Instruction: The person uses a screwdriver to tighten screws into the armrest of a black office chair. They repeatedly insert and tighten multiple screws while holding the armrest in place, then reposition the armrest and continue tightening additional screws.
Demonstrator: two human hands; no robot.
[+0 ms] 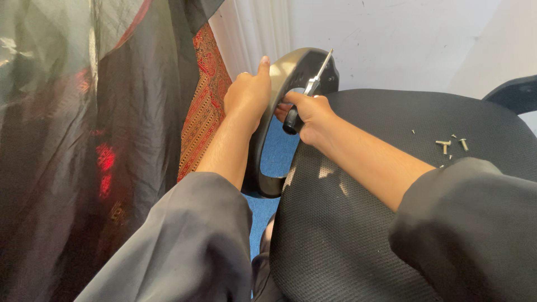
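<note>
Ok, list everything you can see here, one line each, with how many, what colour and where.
chair seat: one, black mesh, centre and right
armrest: one, black curved plastic, at the seat's left edge
second armrest: one, black, far right edge, partly cut off
screwdriver: one, black handle and silver shaft, tip up at the armrest
screws: a few, silver, loose on the seat at right
cloth: dark sheer fabric with a red patterned border, left
floor: blue, seen under the armrest
wall: white, top
left hand: gripping the armrest, thumb up
right hand: fingers closed round the screwdriver handle
</note>
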